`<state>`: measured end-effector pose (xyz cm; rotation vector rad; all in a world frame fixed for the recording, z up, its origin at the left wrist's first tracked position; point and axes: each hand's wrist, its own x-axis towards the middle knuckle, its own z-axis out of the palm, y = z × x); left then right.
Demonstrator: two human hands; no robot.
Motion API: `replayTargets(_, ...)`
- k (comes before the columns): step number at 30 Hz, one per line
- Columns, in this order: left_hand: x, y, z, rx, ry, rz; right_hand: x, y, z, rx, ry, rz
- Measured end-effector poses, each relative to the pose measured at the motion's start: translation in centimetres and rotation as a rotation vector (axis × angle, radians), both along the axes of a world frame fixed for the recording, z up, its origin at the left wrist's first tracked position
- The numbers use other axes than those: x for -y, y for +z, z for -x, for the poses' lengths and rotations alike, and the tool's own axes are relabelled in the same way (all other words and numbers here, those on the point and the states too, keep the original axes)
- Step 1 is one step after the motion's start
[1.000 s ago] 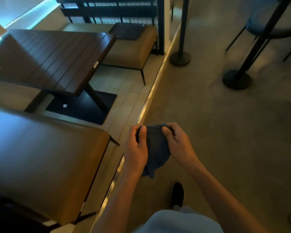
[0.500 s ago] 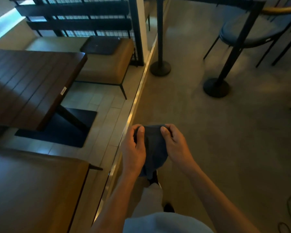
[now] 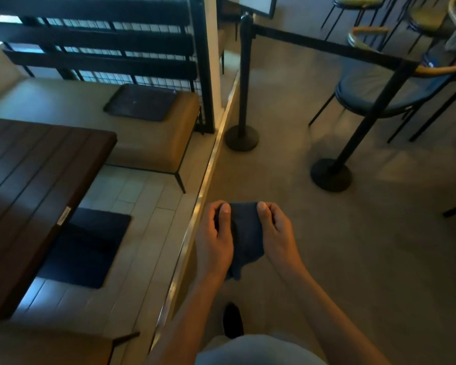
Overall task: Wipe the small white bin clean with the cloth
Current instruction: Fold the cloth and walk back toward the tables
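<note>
Both hands are raised in front of the body with a dark blue cloth (image 3: pixel 246 233) stretched between them: the left hand (image 3: pixel 213 241) grips its left edge, thumb laid over the top and fingers curled behind, and the right hand (image 3: pixel 277 235) grips the right edge in the same way, thumb on the near face. The cloth hangs bunched below the two grips, its lower tail drooping between the wrists. It is held over the grey floor (image 3: pixel 353 246), just to the right of a metal strip (image 3: pixel 195 219) that runs along the edge of a raised tiled platform. On that platform stands a dark slatted wooden table (image 3: pixel 37 180) on a black base plate (image 3: pixel 84 248), with a tan padded bench (image 3: pixel 153 138) behind it carrying a dark tray (image 3: pixel 142 101). A black railing (image 3: pixel 103 38) backs the bench. Across the floor stand two black barrier posts (image 3: pixel 244 101) joined by a belt, and beyond them a blue-cushioned chair (image 3: pixel 374 90) (more chairs sit further back, too blurred to describe). One dark shoe (image 3: pixel 232 320) shows on the floor below the arms. The small white bin does not appear in the head view.
</note>
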<state>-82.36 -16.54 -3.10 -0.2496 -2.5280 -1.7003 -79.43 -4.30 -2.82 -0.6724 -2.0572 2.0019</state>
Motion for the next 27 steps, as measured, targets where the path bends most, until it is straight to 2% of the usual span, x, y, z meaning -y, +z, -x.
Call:
replayTargets(10, -3.7, -1.1, 12.6, 0.023, 0.007, -0.030, -3.4, -1.1, 12.8, -0.017, -0.022, 0.046)
replayTargets(17, -8.3, -2.7, 23.1, 0.072, 0.065, 0.019, -8.6, -3.1, 24.3, 0.022, 0.089, 0.045)
replayTargets(27, -16.2, -1.5, 38.5, 0.105, 0.216, 0.065, -16.7, -3.1, 41.4, 0.088, 0.230, 0.107)
